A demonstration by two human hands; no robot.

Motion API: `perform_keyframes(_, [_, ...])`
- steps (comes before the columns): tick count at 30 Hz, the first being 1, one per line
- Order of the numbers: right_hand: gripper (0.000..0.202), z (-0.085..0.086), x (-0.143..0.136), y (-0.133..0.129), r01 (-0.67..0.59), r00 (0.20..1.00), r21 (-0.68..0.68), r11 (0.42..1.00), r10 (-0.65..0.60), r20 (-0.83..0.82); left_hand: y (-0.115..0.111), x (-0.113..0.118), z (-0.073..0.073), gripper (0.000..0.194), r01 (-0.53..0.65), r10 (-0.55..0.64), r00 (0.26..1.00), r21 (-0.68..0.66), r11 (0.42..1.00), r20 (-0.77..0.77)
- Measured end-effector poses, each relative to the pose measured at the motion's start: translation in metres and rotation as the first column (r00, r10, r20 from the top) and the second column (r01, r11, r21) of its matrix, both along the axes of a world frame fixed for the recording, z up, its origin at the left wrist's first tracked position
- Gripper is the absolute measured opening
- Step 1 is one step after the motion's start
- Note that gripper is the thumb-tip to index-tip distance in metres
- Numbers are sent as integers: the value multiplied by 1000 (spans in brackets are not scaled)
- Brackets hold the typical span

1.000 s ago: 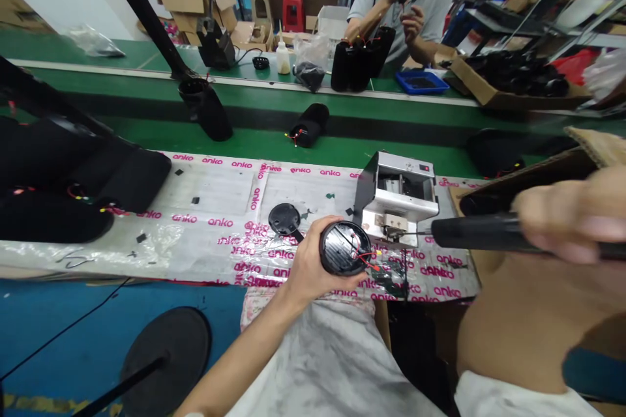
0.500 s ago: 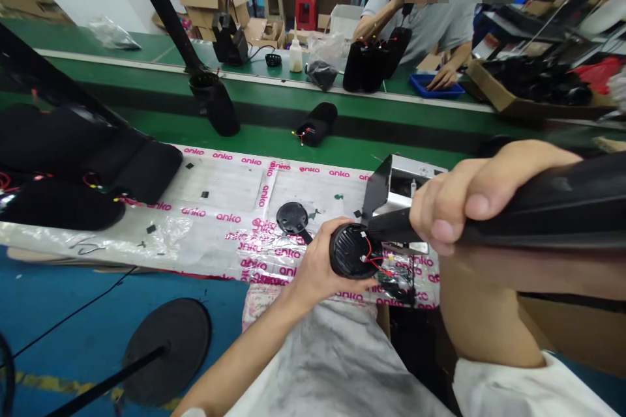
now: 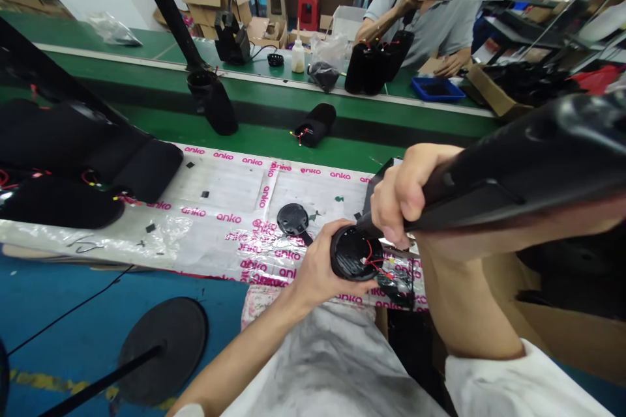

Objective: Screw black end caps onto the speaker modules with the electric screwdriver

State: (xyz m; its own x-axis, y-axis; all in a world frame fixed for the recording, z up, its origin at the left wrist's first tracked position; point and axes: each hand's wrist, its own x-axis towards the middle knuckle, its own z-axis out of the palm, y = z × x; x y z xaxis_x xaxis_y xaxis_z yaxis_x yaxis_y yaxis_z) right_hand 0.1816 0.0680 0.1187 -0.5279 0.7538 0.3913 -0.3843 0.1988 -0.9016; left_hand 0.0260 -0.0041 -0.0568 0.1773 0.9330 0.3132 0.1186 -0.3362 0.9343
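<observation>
My left hand (image 3: 317,264) is wrapped round a black round housing (image 3: 356,253) whose open end faces up, with red wires inside and over its edge. A long black tool (image 3: 469,176) lies in my right hand (image 3: 403,192), fingers closed round it, and its narrow end is at the housing's upper rim. Left of my left hand a black disc-shaped part (image 3: 292,219) rests on the taped white work surface (image 3: 220,182). Behind my right hand, a dark box-like part is mostly hidden.
Black fabric-covered parts (image 3: 141,166) with wires lie at the left. Another black cylinder (image 3: 315,125) is on the green belt (image 3: 264,124). Across it, a person (image 3: 440,32) works beside a blue tray (image 3: 437,88). A round black base (image 3: 163,348) stands on the floor.
My right hand and the black tool have moved left and closer to the housing, and the tool's rear is raised. Across the belt, the person's hand has left the blue tray.
</observation>
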Motion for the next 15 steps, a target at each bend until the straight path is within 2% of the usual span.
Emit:
perform_keyframes(3, [86, -4, -8, 0, 64, 992, -34, 997, -67, -108, 0, 1, -1, 101, -12, 12, 1000, 11, 1000, -4])
perform_keyframes(8, [86, 7, -10, 0, 42, 999, -53, 998, -43, -22, 1, 1, -3, 100, -16, 17, 1000, 36, 999, -18])
perform_keyframes(12, [83, 21, 27, -7, 38, 994, -72, 997, -30, 107, 1, 0, -6, 99, -25, 26, 1000, 79, 997, -14])
perform_keyframes(15, [77, 23, 72, -24, 169, 982, -66, 983, -163, 96, 0, 1, -8, 97, -61, 62, 998, 95, 994, -9])
